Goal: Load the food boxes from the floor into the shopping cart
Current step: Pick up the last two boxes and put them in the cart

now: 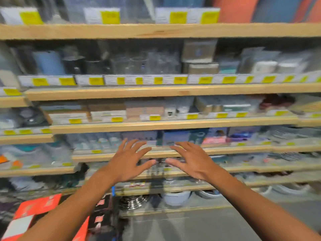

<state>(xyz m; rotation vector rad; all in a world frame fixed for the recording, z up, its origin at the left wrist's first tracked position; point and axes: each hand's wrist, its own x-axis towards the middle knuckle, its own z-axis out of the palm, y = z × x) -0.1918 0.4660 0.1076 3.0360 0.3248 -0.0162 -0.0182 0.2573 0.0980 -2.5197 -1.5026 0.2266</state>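
Only the head view here, and it's pretty smeared. Both the left hand (127,160) and right hand (192,160) are stretched out toward the wooden shelves (156,124), grip wide on both, fingers spread, holding nothing. Red-orange food boxes (37,208) sit down at the bottom left near the floor (199,226); can't spot the cart. Risk I'd guess: empty hands up by packed shelving could knock stock off.

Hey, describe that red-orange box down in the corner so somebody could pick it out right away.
Start at the wooden shelves, then drop to the bottom left corner, under the left forearm. The red-orange box lies there, flat, with pale panels. Nothing nearby is as bright.
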